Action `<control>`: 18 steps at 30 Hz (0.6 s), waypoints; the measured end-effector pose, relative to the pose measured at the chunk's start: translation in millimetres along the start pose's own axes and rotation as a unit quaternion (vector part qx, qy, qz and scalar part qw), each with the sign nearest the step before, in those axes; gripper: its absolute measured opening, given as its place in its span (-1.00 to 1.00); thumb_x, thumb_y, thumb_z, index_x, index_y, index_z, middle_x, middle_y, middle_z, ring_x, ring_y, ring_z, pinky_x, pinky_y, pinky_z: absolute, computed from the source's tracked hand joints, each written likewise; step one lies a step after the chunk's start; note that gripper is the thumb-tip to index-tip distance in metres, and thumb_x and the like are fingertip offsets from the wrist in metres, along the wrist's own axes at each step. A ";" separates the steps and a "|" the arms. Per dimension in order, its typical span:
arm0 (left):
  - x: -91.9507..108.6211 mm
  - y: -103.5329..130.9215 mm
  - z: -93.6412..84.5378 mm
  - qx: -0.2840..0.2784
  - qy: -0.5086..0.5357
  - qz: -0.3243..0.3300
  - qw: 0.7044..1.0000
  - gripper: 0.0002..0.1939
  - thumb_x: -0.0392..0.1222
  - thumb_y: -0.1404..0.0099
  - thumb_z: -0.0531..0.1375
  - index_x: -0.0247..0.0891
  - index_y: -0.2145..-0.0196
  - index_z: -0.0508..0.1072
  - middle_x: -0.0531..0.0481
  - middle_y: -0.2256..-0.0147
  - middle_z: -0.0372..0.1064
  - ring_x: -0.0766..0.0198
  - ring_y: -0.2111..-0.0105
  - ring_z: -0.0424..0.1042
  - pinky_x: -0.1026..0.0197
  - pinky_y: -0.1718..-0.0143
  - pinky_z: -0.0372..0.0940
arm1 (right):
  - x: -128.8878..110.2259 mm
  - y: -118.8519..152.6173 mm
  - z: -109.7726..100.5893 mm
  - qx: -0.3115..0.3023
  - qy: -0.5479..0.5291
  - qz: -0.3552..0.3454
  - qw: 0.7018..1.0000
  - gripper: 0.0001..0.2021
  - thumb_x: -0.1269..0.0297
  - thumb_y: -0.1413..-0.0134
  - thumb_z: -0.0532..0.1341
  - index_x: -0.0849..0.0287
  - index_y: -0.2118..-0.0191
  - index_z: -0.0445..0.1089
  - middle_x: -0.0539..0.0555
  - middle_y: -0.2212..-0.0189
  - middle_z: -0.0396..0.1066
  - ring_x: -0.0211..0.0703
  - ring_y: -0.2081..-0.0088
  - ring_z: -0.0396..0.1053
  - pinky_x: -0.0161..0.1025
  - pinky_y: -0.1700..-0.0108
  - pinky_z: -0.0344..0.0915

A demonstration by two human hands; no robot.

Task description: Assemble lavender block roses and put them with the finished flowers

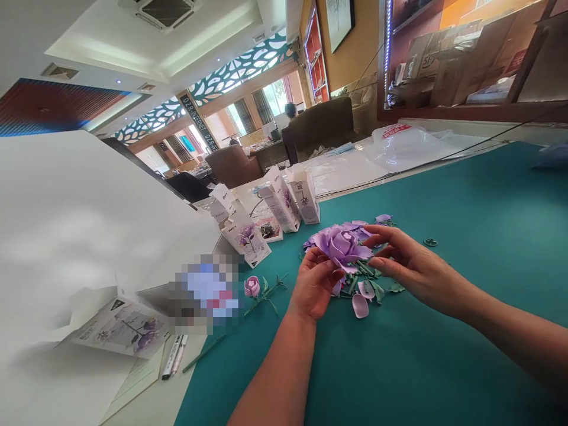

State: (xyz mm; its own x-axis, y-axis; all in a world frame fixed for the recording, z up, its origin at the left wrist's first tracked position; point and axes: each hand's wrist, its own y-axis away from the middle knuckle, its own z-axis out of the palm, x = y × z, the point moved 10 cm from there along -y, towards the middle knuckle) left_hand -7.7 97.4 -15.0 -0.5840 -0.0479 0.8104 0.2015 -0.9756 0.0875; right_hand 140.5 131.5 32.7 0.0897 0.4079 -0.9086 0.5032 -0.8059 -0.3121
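Note:
My left hand [316, 281] holds a large purple flower [344, 245] from below, its fingers wrapped round the base. Just right of the bloom is my right hand [399, 260], fingers apart and curved, the fingertips near the outer petals; it holds nothing that I can see. Beneath and behind the flower lies a pile of purple petals and green stem and leaf pieces [366, 269] on the teal mat [377, 367]. A loose pink petal [360, 306] lies at the pile's near edge. Left of my left hand rests a pink bud [252, 287] on a green stem.
Open flower boxes [246, 236] stand at the mat's far left edge. Another box [126, 328] and markers [175, 357] lie at left, beside a blurred patch. A small green ring [430, 242] sits to the right. Clear plastic [403, 148] lies beyond the mat.

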 end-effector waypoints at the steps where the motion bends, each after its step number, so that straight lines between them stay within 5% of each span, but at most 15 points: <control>1: -0.2 -0.2 0.1 0.000 -0.002 0.001 1.000 -0.61 -0.29 0.18 0.42 -0.20 0.34 0.44 0.10 0.37 0.40 0.36 0.43 0.36 0.24 0.34 0.23 | 0.7 0.0 1.1 -0.004 -0.006 0.003 1.000 -0.44 -0.05 -0.09 0.15 0.00 -0.18 0.13 0.19 0.07 0.35 -0.10 0.28 0.40 -0.17 0.32 0.42; 11: -0.8 -0.6 1.3 -0.009 -0.011 0.000 1.000 -0.62 -0.29 0.15 0.41 -0.22 0.32 0.43 0.08 0.36 0.42 0.37 0.42 0.37 0.24 0.33 0.23 | -0.6 0.1 2.1 -0.002 -0.005 -0.001 1.000 -0.56 0.00 -0.11 0.15 0.04 -0.08 0.26 0.17 0.06 0.38 -0.07 0.24 0.42 -0.15 0.30 0.43; 18: -2.2 0.2 1.7 -0.005 -0.013 -0.005 1.000 -0.62 -0.28 0.16 0.42 -0.20 0.33 0.43 0.09 0.38 0.42 0.37 0.44 0.36 0.24 0.34 0.22 | 2.2 -1.5 -4.5 0.022 0.007 0.030 0.999 -0.61 -0.05 -0.03 0.20 0.11 0.13 0.39 0.10 0.38 0.45 -0.13 0.39 0.40 -0.23 0.42 0.38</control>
State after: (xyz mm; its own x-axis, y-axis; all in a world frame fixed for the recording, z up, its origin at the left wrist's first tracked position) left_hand -5.0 97.6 -15.8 -0.5654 -0.0328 0.8242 0.1871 -0.9783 0.0894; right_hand 143.9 135.5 32.5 0.1307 0.3630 -0.9226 0.4578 -0.8475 -0.2686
